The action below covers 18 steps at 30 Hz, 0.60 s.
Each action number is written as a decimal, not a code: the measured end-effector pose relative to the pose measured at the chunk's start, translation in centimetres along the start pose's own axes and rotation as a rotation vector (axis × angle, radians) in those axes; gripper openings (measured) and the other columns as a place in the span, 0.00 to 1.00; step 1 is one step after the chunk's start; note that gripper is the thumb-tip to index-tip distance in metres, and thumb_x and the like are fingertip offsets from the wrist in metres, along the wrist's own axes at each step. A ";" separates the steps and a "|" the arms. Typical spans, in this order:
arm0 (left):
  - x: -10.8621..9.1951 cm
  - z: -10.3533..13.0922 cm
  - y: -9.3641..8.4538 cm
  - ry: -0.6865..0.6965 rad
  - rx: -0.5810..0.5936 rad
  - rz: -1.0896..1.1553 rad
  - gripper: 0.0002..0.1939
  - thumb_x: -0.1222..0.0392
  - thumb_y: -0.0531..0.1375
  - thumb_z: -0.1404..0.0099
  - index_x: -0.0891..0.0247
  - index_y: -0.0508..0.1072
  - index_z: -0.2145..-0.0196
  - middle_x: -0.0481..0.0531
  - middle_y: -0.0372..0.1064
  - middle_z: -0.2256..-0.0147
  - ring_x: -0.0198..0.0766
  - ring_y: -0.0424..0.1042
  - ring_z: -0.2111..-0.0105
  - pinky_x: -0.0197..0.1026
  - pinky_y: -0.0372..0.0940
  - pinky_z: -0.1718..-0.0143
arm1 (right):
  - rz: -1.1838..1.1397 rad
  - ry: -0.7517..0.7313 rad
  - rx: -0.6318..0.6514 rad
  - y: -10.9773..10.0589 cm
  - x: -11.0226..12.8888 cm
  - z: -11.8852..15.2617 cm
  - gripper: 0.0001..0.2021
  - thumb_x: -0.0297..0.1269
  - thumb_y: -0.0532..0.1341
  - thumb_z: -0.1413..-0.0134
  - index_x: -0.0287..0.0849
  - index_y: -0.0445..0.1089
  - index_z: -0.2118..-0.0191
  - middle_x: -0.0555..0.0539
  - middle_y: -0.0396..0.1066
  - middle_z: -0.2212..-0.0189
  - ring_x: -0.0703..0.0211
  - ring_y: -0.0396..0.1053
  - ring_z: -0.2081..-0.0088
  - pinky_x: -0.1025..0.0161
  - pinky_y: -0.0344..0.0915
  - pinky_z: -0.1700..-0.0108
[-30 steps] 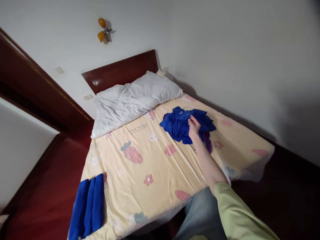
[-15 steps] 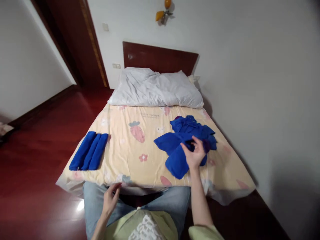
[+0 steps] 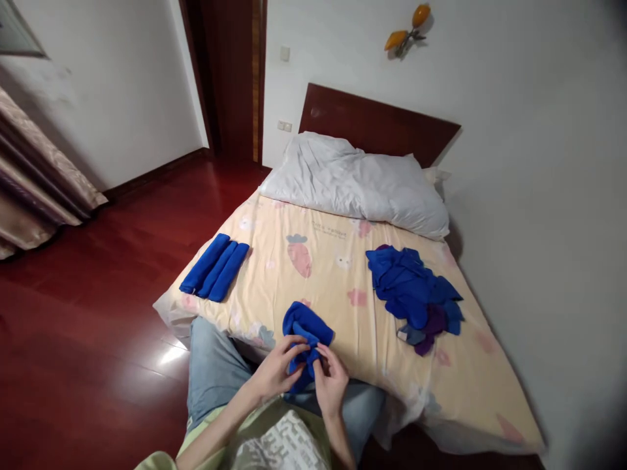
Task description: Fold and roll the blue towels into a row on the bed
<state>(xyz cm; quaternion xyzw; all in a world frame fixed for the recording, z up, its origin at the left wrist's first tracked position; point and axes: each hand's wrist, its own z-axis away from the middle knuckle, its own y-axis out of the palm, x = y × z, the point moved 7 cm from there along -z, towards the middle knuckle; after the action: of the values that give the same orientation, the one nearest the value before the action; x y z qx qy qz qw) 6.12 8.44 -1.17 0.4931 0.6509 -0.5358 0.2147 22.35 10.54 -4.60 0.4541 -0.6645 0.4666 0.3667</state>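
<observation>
A crumpled blue towel (image 3: 308, 323) lies at the front edge of the bed, partly over my lap. My left hand (image 3: 281, 367) pinches it from the left side. From the right, my right hand (image 3: 330, 378) grips the same towel, fingertips close to the left ones. The part between my fingers is bunched, and some of it is hidden behind my hands. Several rolled or folded blue towels (image 3: 214, 267) lie side by side on the left of the bed. On the right is a loose heap of blue cloths (image 3: 406, 281) with a purple cloth (image 3: 434, 326) among them.
The bed (image 3: 343, 307) has a pale yellow printed sheet. A white quilt or pillow (image 3: 357, 179) lies against the dark headboard (image 3: 377, 121). A wall (image 3: 533, 215) runs along the right side. Dark red floor (image 3: 98, 326) stretches left toward a curtain (image 3: 39, 170).
My right hand has brought a blue towel from the heap to the front edge. My left hand has moved right and taken hold of it too. The view has turned left.
</observation>
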 end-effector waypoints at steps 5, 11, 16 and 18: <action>0.4 0.9 1.5 -0.090 -0.092 0.093 0.13 0.59 0.60 0.30 0.58 0.68 0.49 0.56 0.68 0.53 0.39 0.73 0.56 0.42 0.72 0.52 | 0.062 -0.092 0.118 -1.0 2.3 -2.5 0.06 0.37 0.65 0.41 0.41 0.77 0.63 0.45 0.78 0.68 0.57 0.76 0.67 0.63 0.74 0.63; 0.2 1.0 -1.2 -0.052 -0.322 0.011 0.11 0.69 0.56 0.35 0.60 0.67 0.55 0.56 0.68 0.58 0.42 0.71 0.56 0.45 0.70 0.53 | 0.072 -0.338 0.335 1.2 9.2 -1.7 0.05 0.28 0.62 0.39 0.44 0.71 0.67 0.50 0.72 0.70 0.62 0.72 0.68 0.67 0.70 0.64; 1.7 1.3 -2.3 -0.020 -0.195 -0.099 0.25 0.77 0.51 0.46 0.60 0.68 0.53 0.53 0.69 0.60 0.39 0.72 0.61 0.40 0.70 0.59 | 0.217 -0.480 0.296 -0.1 10.4 -0.7 0.10 0.27 0.61 0.37 0.45 0.64 0.71 0.54 0.65 0.76 0.65 0.67 0.74 0.68 0.69 0.65; 2.8 1.6 -2.6 -0.059 -0.162 -0.171 0.29 0.77 0.50 0.47 0.59 0.68 0.50 0.51 0.70 0.62 0.38 0.73 0.65 0.38 0.69 0.62 | 0.288 -0.561 0.216 -1.8 10.5 -0.8 0.10 0.27 0.62 0.37 0.45 0.65 0.70 0.54 0.66 0.76 0.65 0.69 0.74 0.66 0.71 0.62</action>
<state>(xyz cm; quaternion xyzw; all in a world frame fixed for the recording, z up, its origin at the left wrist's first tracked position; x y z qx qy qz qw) 2.26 8.29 -2.73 0.4009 0.7250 -0.5122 0.2266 20.72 8.29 5.77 0.5024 -0.7436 0.4385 0.0494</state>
